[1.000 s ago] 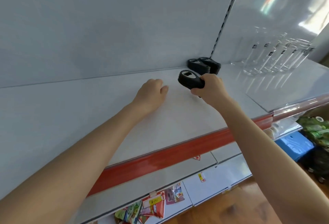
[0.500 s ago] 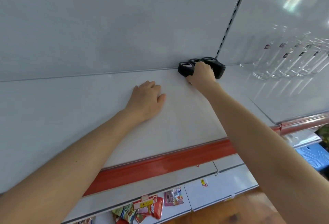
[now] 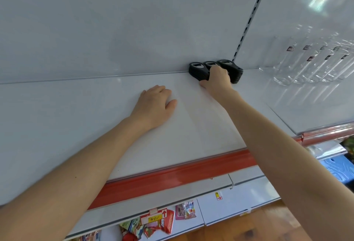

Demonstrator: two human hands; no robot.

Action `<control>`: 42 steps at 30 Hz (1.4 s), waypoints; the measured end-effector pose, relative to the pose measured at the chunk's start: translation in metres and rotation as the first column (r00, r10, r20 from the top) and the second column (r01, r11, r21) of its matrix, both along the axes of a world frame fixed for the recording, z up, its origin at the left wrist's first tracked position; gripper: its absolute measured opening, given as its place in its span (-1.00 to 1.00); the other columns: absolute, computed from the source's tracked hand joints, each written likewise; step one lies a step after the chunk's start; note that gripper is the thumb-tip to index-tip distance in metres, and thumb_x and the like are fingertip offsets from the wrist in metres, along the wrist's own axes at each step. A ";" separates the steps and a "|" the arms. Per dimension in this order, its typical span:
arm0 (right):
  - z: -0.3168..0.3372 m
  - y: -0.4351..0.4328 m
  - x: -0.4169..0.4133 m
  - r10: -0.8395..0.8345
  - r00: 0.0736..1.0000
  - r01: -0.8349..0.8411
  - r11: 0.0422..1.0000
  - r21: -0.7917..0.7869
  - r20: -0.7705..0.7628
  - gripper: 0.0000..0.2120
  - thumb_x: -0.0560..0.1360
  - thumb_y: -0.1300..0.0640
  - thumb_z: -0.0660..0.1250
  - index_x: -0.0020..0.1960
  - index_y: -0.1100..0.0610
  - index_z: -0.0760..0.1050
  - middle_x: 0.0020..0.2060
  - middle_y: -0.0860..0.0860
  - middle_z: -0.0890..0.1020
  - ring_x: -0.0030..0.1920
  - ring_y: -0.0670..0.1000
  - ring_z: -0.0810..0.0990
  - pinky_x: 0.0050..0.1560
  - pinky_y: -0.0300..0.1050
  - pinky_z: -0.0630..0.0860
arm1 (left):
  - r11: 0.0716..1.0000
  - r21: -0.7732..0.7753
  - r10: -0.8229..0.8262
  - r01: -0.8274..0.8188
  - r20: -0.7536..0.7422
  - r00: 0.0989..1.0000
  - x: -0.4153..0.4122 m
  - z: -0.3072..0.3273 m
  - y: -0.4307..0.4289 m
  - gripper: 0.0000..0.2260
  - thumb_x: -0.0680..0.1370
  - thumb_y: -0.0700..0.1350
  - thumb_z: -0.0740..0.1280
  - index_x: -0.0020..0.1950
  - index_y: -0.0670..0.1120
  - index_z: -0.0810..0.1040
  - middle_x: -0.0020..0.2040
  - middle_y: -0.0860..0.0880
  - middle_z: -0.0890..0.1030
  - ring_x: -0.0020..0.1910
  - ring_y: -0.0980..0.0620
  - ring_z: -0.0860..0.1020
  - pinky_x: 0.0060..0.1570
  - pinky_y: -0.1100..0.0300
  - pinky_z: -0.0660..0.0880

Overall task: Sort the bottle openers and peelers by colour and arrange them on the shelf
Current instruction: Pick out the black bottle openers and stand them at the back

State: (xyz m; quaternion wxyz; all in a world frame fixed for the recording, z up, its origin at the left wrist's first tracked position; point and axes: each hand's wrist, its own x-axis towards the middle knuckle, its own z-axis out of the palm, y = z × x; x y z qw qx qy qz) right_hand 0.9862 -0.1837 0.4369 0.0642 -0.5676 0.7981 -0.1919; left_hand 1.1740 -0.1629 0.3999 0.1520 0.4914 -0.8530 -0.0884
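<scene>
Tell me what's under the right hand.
The right hand covers the near part of the middle black bottle opener in a row of three; its fingertips are hidden.

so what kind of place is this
Probably a shop: a white retail shelf with a red price rail, snack packets lower down, and clear glassware lined up in the next bay.

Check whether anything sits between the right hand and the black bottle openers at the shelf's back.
Nothing visible does. The right hand touches the black bottle openers directly; the left hand lies flat on the shelf, apart.
</scene>
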 end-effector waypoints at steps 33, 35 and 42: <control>-0.005 0.005 -0.007 0.051 0.999 -0.046 0.966 -0.253 0.012 -0.77 0.50 0.23 0.18 -0.31 0.24 0.28 -0.41 0.12 0.33 -0.28 0.11 0.30 -0.44 -0.10 0.09 | 1.000 0.024 0.005 -0.004 -0.037 0.999 0.001 0.002 0.002 -0.51 0.53 0.11 0.06 0.23 -0.23 0.46 0.27 -0.18 0.46 0.30 -0.09 0.37 0.28 0.09 0.23; -0.007 0.005 -0.007 0.052 0.999 -0.046 0.967 -0.251 0.015 -0.68 0.50 0.23 0.18 -0.39 0.21 0.19 -0.46 0.09 0.27 -0.30 0.10 0.28 -0.44 -0.10 0.09 | 1.000 0.021 -0.002 0.003 -0.046 0.999 0.001 0.004 0.003 -0.47 0.49 0.12 0.03 0.21 -0.23 0.47 0.24 -0.17 0.48 0.27 -0.09 0.38 0.27 0.09 0.25; -0.005 0.004 -0.008 0.074 0.996 -0.060 0.967 -0.249 0.050 -0.75 0.49 0.24 0.19 -0.34 0.26 0.27 -0.42 0.15 0.32 -0.29 0.10 0.28 -0.32 -0.12 0.15 | 0.999 0.033 0.002 0.000 -0.062 0.998 0.001 0.005 0.003 -0.46 0.46 0.13 0.03 0.19 -0.23 0.48 0.20 -0.15 0.50 0.25 -0.11 0.40 0.27 0.05 0.28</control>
